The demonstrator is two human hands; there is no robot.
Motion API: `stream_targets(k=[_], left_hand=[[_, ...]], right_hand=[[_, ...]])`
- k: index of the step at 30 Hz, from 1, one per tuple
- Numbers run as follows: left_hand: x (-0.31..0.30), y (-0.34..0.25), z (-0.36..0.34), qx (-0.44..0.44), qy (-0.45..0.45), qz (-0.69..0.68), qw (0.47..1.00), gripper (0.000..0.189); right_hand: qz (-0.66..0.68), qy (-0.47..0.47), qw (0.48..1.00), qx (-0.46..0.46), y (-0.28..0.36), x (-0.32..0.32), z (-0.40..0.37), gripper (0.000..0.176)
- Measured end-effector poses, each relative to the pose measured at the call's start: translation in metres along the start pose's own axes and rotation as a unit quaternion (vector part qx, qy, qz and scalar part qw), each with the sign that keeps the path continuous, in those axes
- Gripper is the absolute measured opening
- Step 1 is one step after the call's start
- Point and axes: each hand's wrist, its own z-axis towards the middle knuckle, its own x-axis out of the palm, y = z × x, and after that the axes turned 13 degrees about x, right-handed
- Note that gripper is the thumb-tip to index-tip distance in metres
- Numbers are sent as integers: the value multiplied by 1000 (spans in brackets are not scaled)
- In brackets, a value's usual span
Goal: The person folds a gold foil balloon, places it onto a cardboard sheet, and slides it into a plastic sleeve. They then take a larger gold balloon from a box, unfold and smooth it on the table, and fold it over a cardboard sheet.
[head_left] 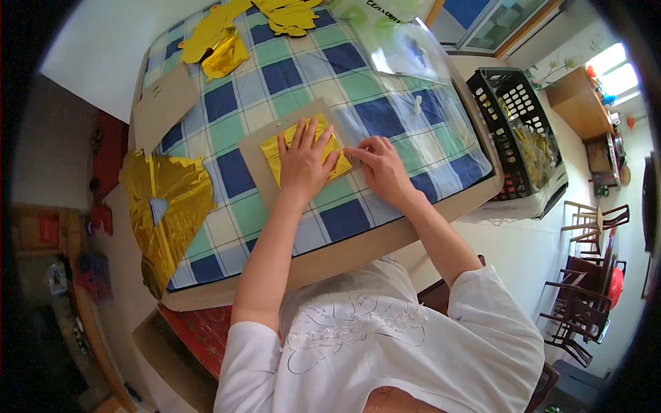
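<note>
A folded gold foil piece (274, 153) lies on a brown cardboard sheet (258, 168) on the checked cloth. My left hand (303, 163) rests flat on the foil, its fingers spread. Beside the foil's right edge, my right hand (383, 165) has its index finger stretched out to the cardboard's right side, the other fingers curled; whether anything small is between thumb and finger is hidden.
More gold foil (169, 206) hangs over the left edge, near another cardboard sheet (167, 103). Gold foil pieces (224, 55) lie at the back. A clear plastic bag (406, 51) is at the back right, and a black crate (513, 131) stands right of the table.
</note>
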Motion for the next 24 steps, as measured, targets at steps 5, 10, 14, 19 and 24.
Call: stream_targets(k=[5,10,14,19,24], left_hand=[[3,0,0,4,-11,13,1000,51],[-1,-2,1,6,8,15,1000,49],[-2,-1,1,-1,23,9,1000,50],[-1,-2,1,-4,19,13,1000,50],[1,0,2,-3,10,11,1000,50]], right_hand=[[-29,1,999,-44,0,-3,2,45],[-65,34,995,-71,1,-11,9,36],[31,8,999,-10,-6,-13,5,33],[17,-25,998,-54,-3,-14,-1,34],[-28,30,995,-96,-1,-8,-2,38]])
